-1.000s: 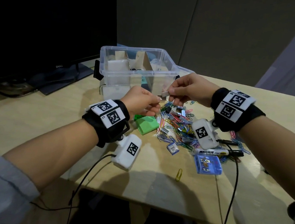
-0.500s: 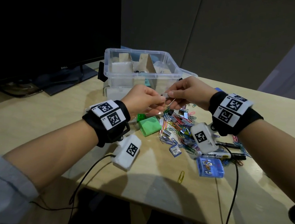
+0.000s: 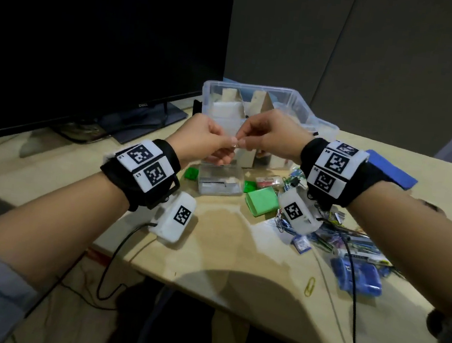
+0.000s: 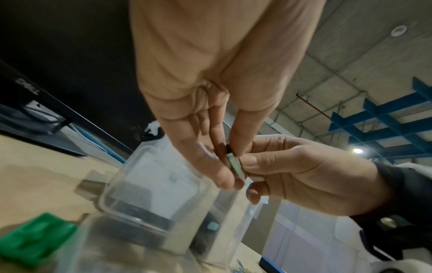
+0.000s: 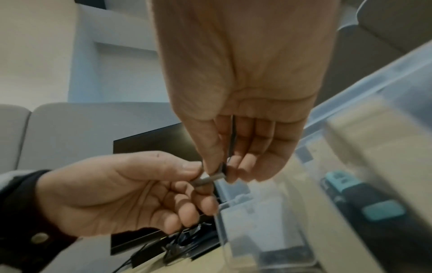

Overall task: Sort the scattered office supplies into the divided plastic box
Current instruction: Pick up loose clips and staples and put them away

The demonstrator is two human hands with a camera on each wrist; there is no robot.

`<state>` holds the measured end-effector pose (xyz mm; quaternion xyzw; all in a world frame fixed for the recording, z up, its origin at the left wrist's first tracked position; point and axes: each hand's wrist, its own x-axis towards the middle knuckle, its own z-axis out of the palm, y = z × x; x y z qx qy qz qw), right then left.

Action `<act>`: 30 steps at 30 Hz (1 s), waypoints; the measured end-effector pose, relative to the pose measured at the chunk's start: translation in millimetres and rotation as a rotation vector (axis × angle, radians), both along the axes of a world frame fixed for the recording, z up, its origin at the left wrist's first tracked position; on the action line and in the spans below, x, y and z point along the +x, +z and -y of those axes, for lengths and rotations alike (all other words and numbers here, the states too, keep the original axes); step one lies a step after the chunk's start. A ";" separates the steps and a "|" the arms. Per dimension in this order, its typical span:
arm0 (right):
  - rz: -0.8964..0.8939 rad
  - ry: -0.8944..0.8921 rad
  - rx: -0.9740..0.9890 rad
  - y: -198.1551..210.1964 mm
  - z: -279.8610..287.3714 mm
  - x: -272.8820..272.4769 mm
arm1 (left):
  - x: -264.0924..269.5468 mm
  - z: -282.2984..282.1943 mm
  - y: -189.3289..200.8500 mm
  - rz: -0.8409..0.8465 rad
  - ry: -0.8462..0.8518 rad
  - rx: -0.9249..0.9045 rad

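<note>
Both hands meet in the air in front of the clear divided plastic box (image 3: 208,90). My left hand (image 3: 226,143) and right hand (image 3: 246,144) each pinch one end of a small silver-grey metal piece (image 3: 236,143) between thumb and fingertips. The left wrist view shows it as a short bar (image 4: 235,164) with a dark end. In the right wrist view the piece (image 5: 210,179) has a thin dark wire running up between the right fingers. Its exact kind is unclear. Cardboard dividers stand inside the box.
A small clear case (image 3: 219,182) lies under the hands, green items (image 3: 262,202) beside it. To the right are a pile of coloured paper clips (image 3: 333,234), a blue case (image 3: 359,274) and one yellow clip (image 3: 309,286). A dark monitor (image 3: 93,43) stands at left.
Both hands have lifted and drifted left, closer to the box front, still pinching the small piece together. The small clear case now shows beneath them.
</note>
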<state>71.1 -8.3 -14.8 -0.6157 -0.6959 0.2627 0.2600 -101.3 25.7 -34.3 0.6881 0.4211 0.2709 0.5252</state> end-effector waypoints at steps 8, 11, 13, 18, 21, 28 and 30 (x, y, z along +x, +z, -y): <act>0.272 -0.069 -0.052 -20.0 -13.3 -14.6 | -16.5 -1.3 -18.2 -0.629 -0.151 0.451; 0.386 -0.108 -0.086 -32.0 -18.0 -17.5 | -16.9 -1.4 -27.0 -0.946 -0.338 0.418; 0.397 -0.133 -0.111 -37.9 -21.6 -18.3 | -15.6 -1.6 -31.8 -1.092 -0.407 0.408; 0.426 -0.142 -0.120 -46.2 -27.0 -22.7 | -12.1 4.8 -27.3 -1.160 -0.501 0.449; 0.446 -0.165 -0.104 -51.0 -28.1 -23.9 | -13.5 3.4 -28.1 -1.128 -0.478 0.456; 0.468 -0.150 -0.125 -56.6 -26.5 -25.0 | -15.6 7.1 -28.4 -1.082 -0.437 0.474; 0.474 -0.135 -0.132 -55.4 -26.1 -24.6 | -16.0 7.0 -28.4 -1.071 -0.428 0.471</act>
